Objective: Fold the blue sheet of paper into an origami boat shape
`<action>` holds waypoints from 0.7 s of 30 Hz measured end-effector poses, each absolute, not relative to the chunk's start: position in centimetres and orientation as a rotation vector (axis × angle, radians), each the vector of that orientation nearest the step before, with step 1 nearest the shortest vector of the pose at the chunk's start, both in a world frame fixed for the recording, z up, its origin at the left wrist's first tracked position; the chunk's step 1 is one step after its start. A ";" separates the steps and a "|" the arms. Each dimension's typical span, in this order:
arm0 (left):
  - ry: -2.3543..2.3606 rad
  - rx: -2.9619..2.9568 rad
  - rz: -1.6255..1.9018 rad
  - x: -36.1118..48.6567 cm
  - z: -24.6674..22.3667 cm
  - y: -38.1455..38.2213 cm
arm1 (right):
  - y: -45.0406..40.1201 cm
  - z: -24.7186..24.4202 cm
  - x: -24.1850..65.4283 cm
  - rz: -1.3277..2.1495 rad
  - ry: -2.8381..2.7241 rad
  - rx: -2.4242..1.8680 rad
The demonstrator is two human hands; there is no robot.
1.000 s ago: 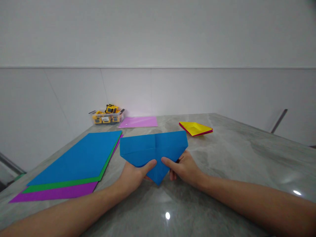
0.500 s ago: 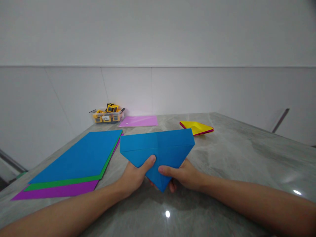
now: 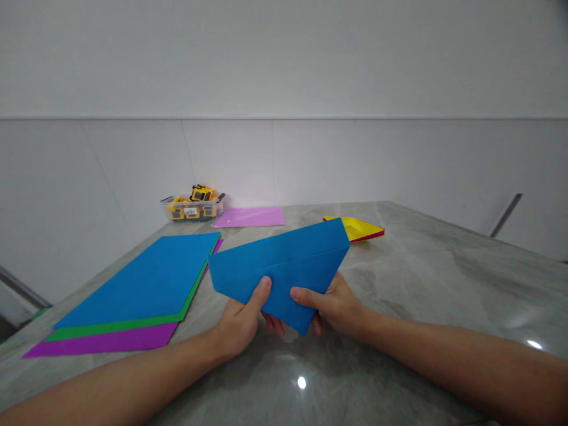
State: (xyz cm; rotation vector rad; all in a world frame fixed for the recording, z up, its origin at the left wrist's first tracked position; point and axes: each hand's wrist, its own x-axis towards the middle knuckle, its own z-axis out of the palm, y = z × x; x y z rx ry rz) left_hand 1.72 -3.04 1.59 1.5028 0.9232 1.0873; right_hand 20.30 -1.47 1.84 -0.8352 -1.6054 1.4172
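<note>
A folded blue paper (image 3: pixel 284 254) is held up in front of me, with a wide straight band along its top and a point at the bottom. Its top edge slants up toward the right. My left hand (image 3: pixel 242 322) grips the lower left part, thumb on the near face and fingers behind. My right hand (image 3: pixel 339 305) pinches the lower right side in the same manner, its thumb lying across the near face. Most of the fingers of both hands are hidden behind the paper.
Blue, green and purple sheets (image 3: pixel 146 278) lie stacked at the left on the grey marbled table (image 3: pixel 444 284). Toward the back are a clear tub (image 3: pixel 190 210) of yellow toy vehicles, a pink sheet (image 3: pixel 251 217) and a folded yellow and red paper (image 3: pixel 364 229).
The folded blue paper has tilted, its left end lower and its right end higher. Its bottom point has swung to the right. Both hands keep hold of it.
</note>
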 end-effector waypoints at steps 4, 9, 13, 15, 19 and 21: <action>1.096 1.536 1.202 1.9 1.4 -3.1 | -1.5 1.5 20.3 1.400 -1.667 -0.868; 1.227 1.382 1.426 2.4 1.8 -3.2 | -1.7 1.1 19.6 1.498 -1.731 -0.880; 1.144 1.328 1.445 2.7 2.1 -3.3 | -1.4 0.5 18.9 1.703 -1.726 -0.813; 1.094 1.306 1.430 2.9 2.0 -3.2 | -1.3 0.2 18.7 1.827 -1.715 -0.782; 1.054 1.284 1.435 3.1 2.0 -3.2 | -1.2 0.1 18.7 1.837 -1.683 -0.817; 1.059 1.269 1.466 3.2 2.1 -3.2 | -1.2 0.4 18.7 1.798 -1.685 -0.852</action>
